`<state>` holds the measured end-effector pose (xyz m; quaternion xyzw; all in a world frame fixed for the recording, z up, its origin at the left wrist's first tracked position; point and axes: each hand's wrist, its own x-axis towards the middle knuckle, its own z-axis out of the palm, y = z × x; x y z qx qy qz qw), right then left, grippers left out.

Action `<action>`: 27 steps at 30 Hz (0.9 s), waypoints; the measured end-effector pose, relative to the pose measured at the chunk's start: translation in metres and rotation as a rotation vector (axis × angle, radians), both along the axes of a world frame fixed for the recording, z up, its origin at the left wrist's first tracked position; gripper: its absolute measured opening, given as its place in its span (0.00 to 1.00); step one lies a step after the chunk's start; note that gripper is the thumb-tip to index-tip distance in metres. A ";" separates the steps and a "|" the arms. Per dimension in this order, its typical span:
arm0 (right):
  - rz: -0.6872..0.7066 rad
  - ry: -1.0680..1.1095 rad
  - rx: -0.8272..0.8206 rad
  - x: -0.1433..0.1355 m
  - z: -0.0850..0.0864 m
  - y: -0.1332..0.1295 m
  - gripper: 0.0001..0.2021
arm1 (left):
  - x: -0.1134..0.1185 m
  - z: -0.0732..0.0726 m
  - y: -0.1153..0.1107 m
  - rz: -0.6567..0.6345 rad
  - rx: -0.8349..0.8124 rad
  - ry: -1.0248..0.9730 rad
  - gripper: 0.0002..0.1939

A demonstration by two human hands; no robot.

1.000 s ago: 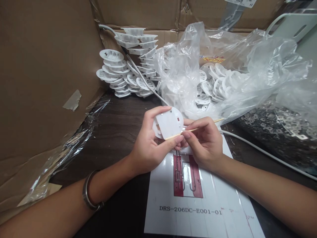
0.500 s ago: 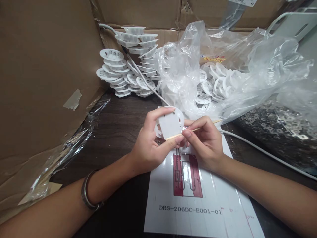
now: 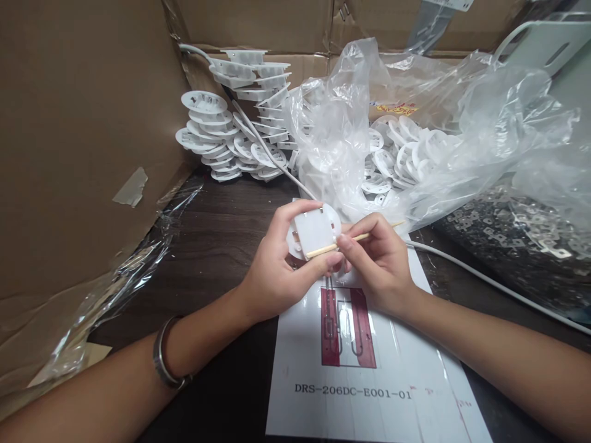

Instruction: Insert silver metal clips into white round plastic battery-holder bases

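Observation:
Between its thumb and fingers, my left hand grips a round white plastic part with a raised square block and small slots, held tilted above the sheet. Closed in a pinch, my right hand holds a thin wooden stick. The stick lies across the lower edge of the raised block, and its pointed end sticks out past the right fingers. Some right fingertips are hidden behind the thumb and the part.
A printed sheet lies under my hands. Stacks of white round parts stand behind. A clear plastic bag covers more parts. Small metal pieces lie in plastic at right. A white cable crosses the dark table; cardboard walls the left.
The stick has shifted slightly against the block's lower edge, and the part is turned a little. Both hands keep their holds. The whole view has drifted slightly left.

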<state>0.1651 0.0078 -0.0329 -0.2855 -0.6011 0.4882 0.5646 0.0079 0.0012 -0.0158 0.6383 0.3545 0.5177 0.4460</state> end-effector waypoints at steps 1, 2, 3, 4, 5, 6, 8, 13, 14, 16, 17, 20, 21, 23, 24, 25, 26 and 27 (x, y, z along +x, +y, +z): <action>-0.011 0.012 -0.011 0.000 0.000 0.001 0.07 | 0.000 0.000 0.000 0.020 -0.004 0.009 0.30; -0.023 0.025 -0.020 0.000 0.000 0.001 0.07 | 0.001 0.001 0.000 0.027 -0.015 0.007 0.30; -0.036 0.038 -0.031 0.001 0.000 0.002 0.07 | 0.001 0.001 0.000 0.018 -0.033 -0.004 0.30; -0.044 0.049 -0.041 0.001 -0.001 0.003 0.07 | 0.001 0.001 0.000 -0.004 -0.059 -0.021 0.29; -0.046 0.055 -0.050 0.001 -0.001 0.003 0.07 | 0.001 0.001 -0.001 -0.029 -0.086 -0.039 0.29; -0.040 0.057 -0.055 0.001 -0.001 0.003 0.07 | 0.001 0.000 0.000 -0.044 -0.104 -0.053 0.28; -0.027 0.056 -0.054 0.001 -0.001 0.003 0.07 | 0.001 -0.001 0.000 -0.041 -0.118 -0.056 0.28; -0.011 0.007 -0.044 0.000 0.001 0.001 0.08 | 0.001 -0.003 0.001 -0.024 -0.131 -0.032 0.29; -0.016 -0.006 -0.046 0.000 0.002 0.000 0.08 | 0.001 -0.002 0.001 -0.020 -0.129 -0.029 0.29; -0.035 -0.029 -0.047 0.000 0.003 0.000 0.09 | 0.001 -0.001 0.000 -0.008 -0.121 -0.025 0.28; -0.046 -0.040 -0.046 0.000 0.004 0.000 0.09 | 0.001 -0.001 0.000 -0.008 -0.118 -0.024 0.28; -0.073 -0.070 -0.048 -0.001 0.005 0.001 0.09 | 0.000 0.000 0.000 -0.027 -0.116 -0.022 0.25; -0.076 -0.079 -0.051 -0.001 0.005 0.001 0.09 | 0.000 0.001 0.000 -0.036 -0.115 -0.020 0.24; -0.078 -0.090 -0.059 -0.002 0.005 0.002 0.10 | -0.001 0.001 0.000 -0.047 -0.104 -0.014 0.22; -0.075 -0.097 -0.066 -0.002 0.005 0.002 0.10 | -0.002 0.001 0.000 -0.051 -0.098 -0.010 0.22; -0.071 -0.105 -0.074 -0.001 0.005 0.002 0.10 | -0.002 0.001 0.000 -0.054 -0.094 -0.007 0.22; -0.066 -0.112 -0.083 -0.001 0.005 0.002 0.10 | -0.003 0.001 -0.001 -0.054 -0.095 -0.001 0.21; -0.060 -0.118 -0.092 0.000 0.004 0.002 0.10 | -0.003 0.001 -0.001 -0.049 -0.097 0.009 0.21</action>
